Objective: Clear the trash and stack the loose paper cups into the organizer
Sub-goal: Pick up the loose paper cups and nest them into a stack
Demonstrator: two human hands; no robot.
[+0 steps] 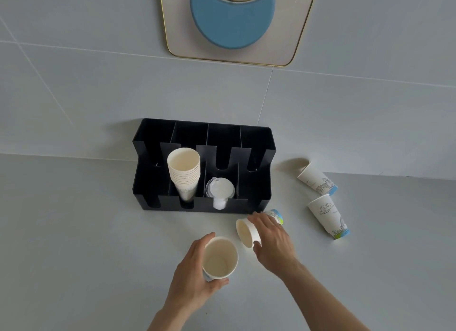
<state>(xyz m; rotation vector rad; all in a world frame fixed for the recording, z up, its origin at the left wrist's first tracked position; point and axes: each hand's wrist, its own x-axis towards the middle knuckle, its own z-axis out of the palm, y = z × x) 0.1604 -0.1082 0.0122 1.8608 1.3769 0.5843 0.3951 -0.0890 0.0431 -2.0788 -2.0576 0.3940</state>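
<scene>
One grey counter [74,232] carries one black four-slot organizer [256,182], holding one cup stack [183,172] and clear lids [220,188]. Four loose paper cups: two lie at right [317,179] [329,216]; the left hand [195,279] grips an upright cup [219,258]; the right hand [274,242] clasps a tipped cup [246,232]. Printing unreadable.

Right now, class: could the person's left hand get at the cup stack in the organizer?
Probably not yet: the left hand is busy holding a cup. Otherwise the way to the cup stack in the organizer looks open.
</scene>
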